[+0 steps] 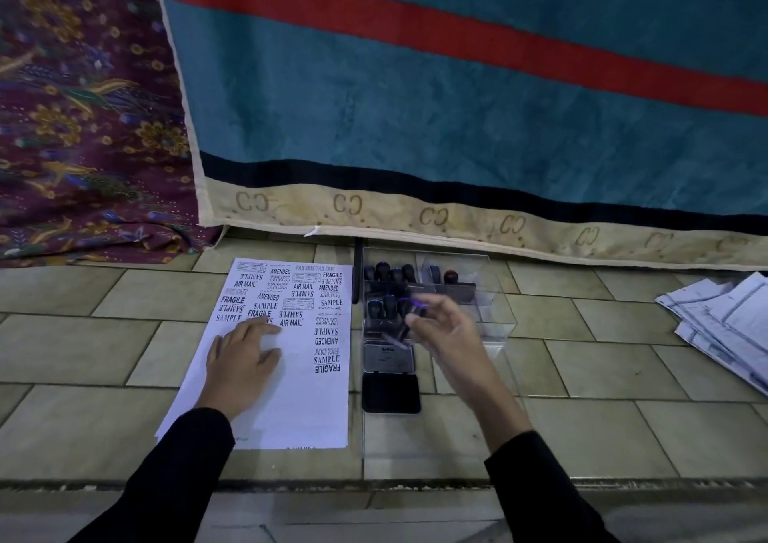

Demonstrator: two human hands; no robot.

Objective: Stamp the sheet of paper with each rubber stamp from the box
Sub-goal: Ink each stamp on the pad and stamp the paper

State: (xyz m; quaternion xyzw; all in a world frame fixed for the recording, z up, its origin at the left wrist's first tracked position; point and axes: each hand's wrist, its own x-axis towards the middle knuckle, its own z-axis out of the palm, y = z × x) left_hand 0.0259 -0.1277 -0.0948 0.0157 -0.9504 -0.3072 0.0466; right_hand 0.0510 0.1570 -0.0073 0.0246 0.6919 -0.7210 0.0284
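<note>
Fingers point(432, 308) of the right hand point(446, 330) are pinched round a dark rubber stamp point(409, 320), blurred, held above the near end of the box point(490, 293); the grip looks closed on it, though the blur hides exactly how. The left hand point(243, 353) lies flat on the sheet of paper point(291, 397), fingers spread and holding nothing, fingertips just at the lowest printed words. Both arms wear black sleeves.

That sheet lies on a floor point(83, 355) of pale greenish-beige tiles laid in offset rows, with dark grout lines. Its far half is crowded with black stamped words, among them FRAGILE, SAMPLE, AIR MAIL, AMENDED, EXPRESS and FAX OUT, some upside down or sideways; the near half is bare white. Just to the right of it sits the clear plastic box, with several black-handled stamps point(388, 274) standing upright inside. An open ink pad point(390, 374) lies in front of the box, lid up, dark pad nearest the person.

Behind everything hangs a teal cloth point(457, 106) with a red stripe, a dark band and a cream border of repeated letter motifs. A purple floral fabric point(83, 106) lies to its left. Loose printed papers point(723, 326) are fanned on the tiles at far right. A raised tile edge crosses the foreground.
</note>
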